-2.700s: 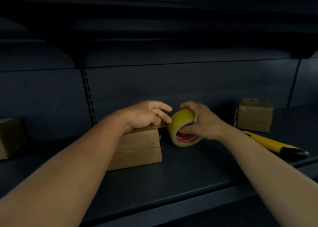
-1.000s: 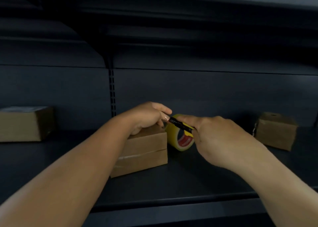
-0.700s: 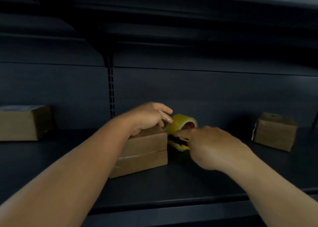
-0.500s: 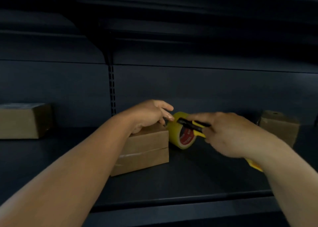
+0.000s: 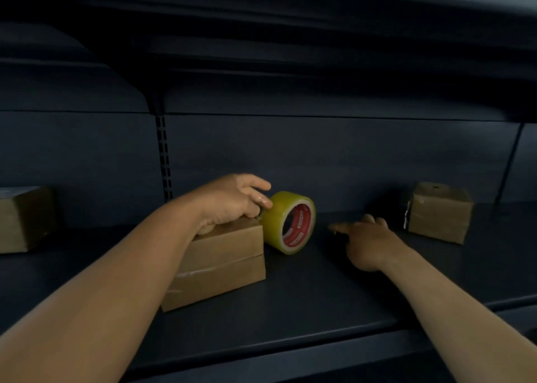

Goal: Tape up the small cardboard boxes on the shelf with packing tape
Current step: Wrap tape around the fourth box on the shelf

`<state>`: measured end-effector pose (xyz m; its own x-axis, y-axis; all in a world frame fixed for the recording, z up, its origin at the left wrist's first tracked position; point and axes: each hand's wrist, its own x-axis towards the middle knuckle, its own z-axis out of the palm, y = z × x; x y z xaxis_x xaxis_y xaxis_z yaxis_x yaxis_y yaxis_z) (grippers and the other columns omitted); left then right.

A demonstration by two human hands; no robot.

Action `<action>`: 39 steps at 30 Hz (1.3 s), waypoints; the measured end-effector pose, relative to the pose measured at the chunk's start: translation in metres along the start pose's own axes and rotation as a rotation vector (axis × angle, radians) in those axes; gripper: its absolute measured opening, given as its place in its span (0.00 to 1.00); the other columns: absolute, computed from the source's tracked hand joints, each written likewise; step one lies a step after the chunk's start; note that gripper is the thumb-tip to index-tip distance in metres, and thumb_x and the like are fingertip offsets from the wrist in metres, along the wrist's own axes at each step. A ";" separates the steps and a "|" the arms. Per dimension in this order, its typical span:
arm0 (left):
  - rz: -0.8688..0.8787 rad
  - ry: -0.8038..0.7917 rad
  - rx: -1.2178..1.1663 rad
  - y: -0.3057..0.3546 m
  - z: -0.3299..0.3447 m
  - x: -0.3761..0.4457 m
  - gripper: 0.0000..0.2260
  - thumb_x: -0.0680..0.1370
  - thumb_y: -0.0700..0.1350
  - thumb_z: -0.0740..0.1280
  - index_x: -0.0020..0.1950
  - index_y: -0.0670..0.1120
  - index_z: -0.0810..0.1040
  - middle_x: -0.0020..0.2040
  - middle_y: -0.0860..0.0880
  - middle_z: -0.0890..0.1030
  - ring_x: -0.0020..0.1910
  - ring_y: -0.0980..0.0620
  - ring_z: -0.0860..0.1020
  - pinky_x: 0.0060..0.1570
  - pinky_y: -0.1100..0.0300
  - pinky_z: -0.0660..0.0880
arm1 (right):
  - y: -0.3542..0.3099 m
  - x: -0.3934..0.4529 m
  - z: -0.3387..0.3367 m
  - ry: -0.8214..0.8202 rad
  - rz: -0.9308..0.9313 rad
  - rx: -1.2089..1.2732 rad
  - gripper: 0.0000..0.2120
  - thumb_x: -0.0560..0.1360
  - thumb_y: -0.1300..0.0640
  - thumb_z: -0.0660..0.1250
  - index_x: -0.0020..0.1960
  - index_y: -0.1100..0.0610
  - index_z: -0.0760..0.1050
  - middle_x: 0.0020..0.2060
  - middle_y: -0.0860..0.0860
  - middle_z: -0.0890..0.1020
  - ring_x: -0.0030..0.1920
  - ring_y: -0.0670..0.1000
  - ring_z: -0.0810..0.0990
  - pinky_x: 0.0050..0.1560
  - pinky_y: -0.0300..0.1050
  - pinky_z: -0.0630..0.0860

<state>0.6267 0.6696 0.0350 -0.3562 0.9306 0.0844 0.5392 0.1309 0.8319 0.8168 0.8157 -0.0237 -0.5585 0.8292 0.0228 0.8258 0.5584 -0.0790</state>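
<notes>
Boxes first: the small cardboard box [image 5: 220, 263] under my left hand [image 5: 232, 202] has fresh tape across it. That hand presses on its top, fingers curled toward the tape roll [image 5: 286, 222], which stands on edge just beyond my fingertips, against the box. My right hand [image 5: 367, 243] has let go of the knife it held half a second ago and lies open on the shelf [image 5: 290, 310]. I judge the strip is cut. Farther right waits another box [image 5: 438, 211].

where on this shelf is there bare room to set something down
Bare patches: dark shelf front, and between left cardboard box and centre cardboard box. Crowded where left hand, yellow tape roll, right hand meet.
</notes>
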 end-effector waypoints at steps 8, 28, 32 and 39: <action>0.008 -0.011 0.001 -0.001 -0.001 0.000 0.23 0.75 0.28 0.63 0.66 0.48 0.73 0.54 0.51 0.82 0.50 0.54 0.79 0.47 0.64 0.74 | 0.015 0.019 0.012 -0.045 0.018 -0.045 0.27 0.78 0.56 0.55 0.73 0.34 0.55 0.73 0.58 0.58 0.73 0.61 0.55 0.71 0.54 0.60; 0.048 -0.068 0.035 -0.005 -0.004 0.003 0.27 0.75 0.29 0.63 0.71 0.49 0.68 0.57 0.51 0.80 0.45 0.57 0.78 0.46 0.65 0.75 | -0.088 -0.013 -0.012 0.526 -0.466 0.308 0.09 0.76 0.53 0.63 0.55 0.53 0.69 0.50 0.46 0.68 0.55 0.48 0.70 0.58 0.40 0.62; 0.060 -0.083 0.048 -0.006 -0.005 0.005 0.28 0.75 0.29 0.64 0.72 0.49 0.67 0.59 0.51 0.80 0.43 0.60 0.77 0.46 0.67 0.75 | -0.086 -0.009 -0.011 0.587 -0.456 0.341 0.04 0.78 0.55 0.61 0.50 0.55 0.70 0.46 0.47 0.69 0.50 0.49 0.73 0.51 0.39 0.66; 0.085 -0.110 0.060 -0.009 -0.005 0.008 0.29 0.76 0.30 0.64 0.73 0.51 0.64 0.65 0.54 0.76 0.41 0.63 0.74 0.44 0.68 0.72 | -0.080 0.002 -0.014 0.541 -0.310 0.509 0.04 0.79 0.56 0.59 0.51 0.57 0.68 0.49 0.49 0.69 0.51 0.51 0.74 0.48 0.40 0.68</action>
<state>0.6152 0.6741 0.0312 -0.2234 0.9706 0.0895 0.6098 0.0675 0.7896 0.7509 0.7733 -0.0032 -0.5334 0.6085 0.5876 0.4296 0.7933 -0.4315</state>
